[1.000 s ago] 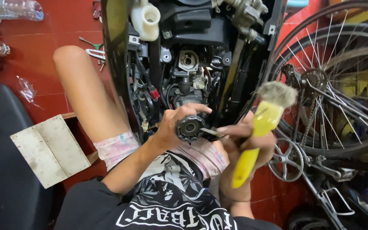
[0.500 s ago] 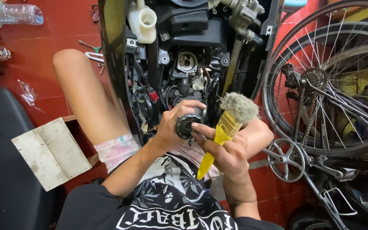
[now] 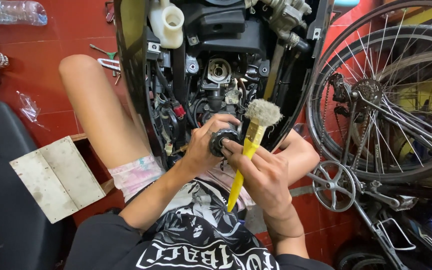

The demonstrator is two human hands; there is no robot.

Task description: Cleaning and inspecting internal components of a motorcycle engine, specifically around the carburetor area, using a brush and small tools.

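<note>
The left hand (image 3: pixel 203 145) is closed around a small round black metal part (image 3: pixel 222 141) right below the open engine, and the right hand (image 3: pixel 263 172) touches it, gripping an upright yellow-handled brush (image 3: pixel 250 145)

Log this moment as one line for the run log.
left hand: grips round black engine part | right hand: holds yellow-handled brush, fingertips on part

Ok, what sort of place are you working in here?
Most likely a small repair workshop for motorbikes and bicycles. An opened scooter engine bay sits in front, a bicycle stands beside it, and hand tools lie on the red tiled floor.
</note>
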